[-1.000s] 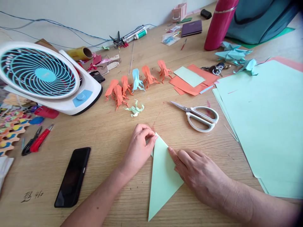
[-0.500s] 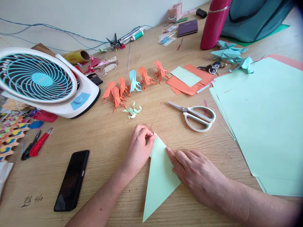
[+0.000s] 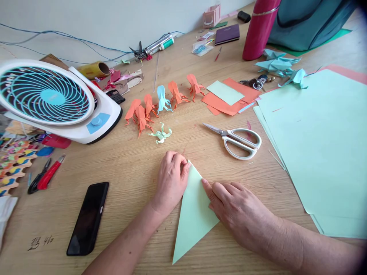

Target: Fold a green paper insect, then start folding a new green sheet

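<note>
A pale green sheet of paper (image 3: 193,217), folded into a triangle, lies on the wooden table between my hands. My left hand (image 3: 173,177) pinches its top corner between thumb and fingers. Along the right slanting edge, my right hand (image 3: 233,206) presses down with the thumb side, its other fingers curled and resting over the paper's right part, which they hide. Beyond the hands lie open scissors (image 3: 241,143) with white handles. A small pale green folded paper figure (image 3: 161,133) sits ahead of my left hand.
Several orange folded figures (image 3: 176,93) and a blue one (image 3: 163,100) stand farther back. On the left are a fan (image 3: 97,122), a phone (image 3: 87,219) and red-handled cutters (image 3: 50,175). Large green sheets (image 3: 323,152) cover the right side, near a pink bottle (image 3: 259,30).
My left hand has shifted slightly at the top corner, its fingers more closed over the edge. The triangle's lower tip has moved up a little. My right hand stays almost in place.
</note>
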### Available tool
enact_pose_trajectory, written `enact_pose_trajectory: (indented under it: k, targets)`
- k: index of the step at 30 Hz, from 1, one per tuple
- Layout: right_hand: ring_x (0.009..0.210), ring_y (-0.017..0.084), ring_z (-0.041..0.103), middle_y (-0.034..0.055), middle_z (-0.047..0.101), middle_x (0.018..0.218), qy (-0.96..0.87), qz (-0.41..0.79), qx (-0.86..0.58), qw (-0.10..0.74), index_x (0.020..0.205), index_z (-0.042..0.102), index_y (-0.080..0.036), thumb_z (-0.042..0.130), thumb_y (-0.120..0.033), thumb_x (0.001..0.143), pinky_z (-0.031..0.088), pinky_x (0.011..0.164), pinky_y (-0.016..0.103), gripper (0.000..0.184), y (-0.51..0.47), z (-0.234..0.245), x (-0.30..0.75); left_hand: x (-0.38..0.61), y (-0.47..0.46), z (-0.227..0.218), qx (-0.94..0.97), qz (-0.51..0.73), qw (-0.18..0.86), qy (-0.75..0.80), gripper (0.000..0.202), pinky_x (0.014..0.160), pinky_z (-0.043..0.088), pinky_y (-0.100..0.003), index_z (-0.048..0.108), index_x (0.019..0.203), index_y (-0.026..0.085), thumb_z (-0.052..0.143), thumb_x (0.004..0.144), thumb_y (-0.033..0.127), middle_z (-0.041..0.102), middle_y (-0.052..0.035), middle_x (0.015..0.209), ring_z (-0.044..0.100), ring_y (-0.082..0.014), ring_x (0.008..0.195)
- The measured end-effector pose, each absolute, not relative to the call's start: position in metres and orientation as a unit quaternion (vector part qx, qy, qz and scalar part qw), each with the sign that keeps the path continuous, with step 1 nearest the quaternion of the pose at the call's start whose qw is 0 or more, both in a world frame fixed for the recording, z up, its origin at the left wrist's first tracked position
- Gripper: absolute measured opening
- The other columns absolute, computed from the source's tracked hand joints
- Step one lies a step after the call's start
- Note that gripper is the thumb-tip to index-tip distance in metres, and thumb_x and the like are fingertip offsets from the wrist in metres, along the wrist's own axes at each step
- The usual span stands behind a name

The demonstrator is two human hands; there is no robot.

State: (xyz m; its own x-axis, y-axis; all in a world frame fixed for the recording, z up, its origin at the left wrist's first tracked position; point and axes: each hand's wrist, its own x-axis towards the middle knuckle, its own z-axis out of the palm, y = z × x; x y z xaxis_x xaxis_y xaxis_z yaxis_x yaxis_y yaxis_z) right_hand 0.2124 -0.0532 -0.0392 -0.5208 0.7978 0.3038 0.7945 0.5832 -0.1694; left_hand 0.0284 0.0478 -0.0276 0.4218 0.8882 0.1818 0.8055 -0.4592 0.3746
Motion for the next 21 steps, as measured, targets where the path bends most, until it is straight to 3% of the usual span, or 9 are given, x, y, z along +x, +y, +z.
enact_pose_trajectory:
  k: [5, 11, 17, 21]
  targets:
    - [0.065, 0.020, 0.054, 0.0075, 0.060, 0.082, -0.873, 0.001, -0.457, 0.173, 0.133, 0.055, 0.002, 0.050, -0.018, 0.094, 0.047, 0.056, 0.037, 0.044, -0.053, -0.038, 0.212, 0.030, 0.048, -0.026, 0.837, 0.171, 0.107, 0.509, 0.011, 0.079, 0.046, -0.035, 0.051, 0.088, 0.021, 0.051, 0.098, 0.024, 0.053, -0.0041, 0.095, 0.056, -0.0211, 0.090]
    - [0.068, 0.021, 0.056, 0.0088, 0.061, 0.084, -0.870, -0.006, -0.465, 0.163, 0.133, 0.054, 0.001, 0.049, -0.019, 0.095, 0.047, 0.058, 0.037, 0.044, -0.054, -0.039, 0.211, 0.026, 0.047, -0.026, 0.818, 0.203, 0.163, 0.513, 0.010, 0.085, 0.048, -0.036, 0.055, 0.103, 0.021, 0.046, 0.098, 0.018, 0.057, -0.0065, 0.104, 0.059, -0.0215, 0.099]
    - [0.068, 0.021, 0.056, 0.0075, 0.060, 0.084, -0.874, -0.014, -0.459, 0.158, 0.134, 0.053, 0.001, 0.051, -0.018, 0.094, 0.047, 0.058, 0.038, 0.044, -0.055, -0.040, 0.212, 0.023, 0.052, -0.020, 0.817, 0.188, 0.202, 0.506, 0.010, 0.088, 0.049, -0.037, 0.054, 0.093, 0.021, 0.049, 0.093, 0.012, 0.057, -0.0054, 0.102, 0.059, -0.0211, 0.100]
    - [0.068, 0.020, 0.057, 0.0061, 0.059, 0.084, -0.876, -0.003, -0.454, 0.164, 0.131, 0.053, 0.000, 0.050, -0.017, 0.095, 0.047, 0.059, 0.036, 0.040, -0.053, -0.038, 0.214, 0.021, 0.056, -0.012, 0.797, 0.200, 0.264, 0.505, 0.008, 0.083, 0.049, -0.033, 0.053, 0.089, 0.021, 0.050, 0.092, 0.013, 0.062, -0.0015, 0.090, 0.060, -0.0179, 0.089]
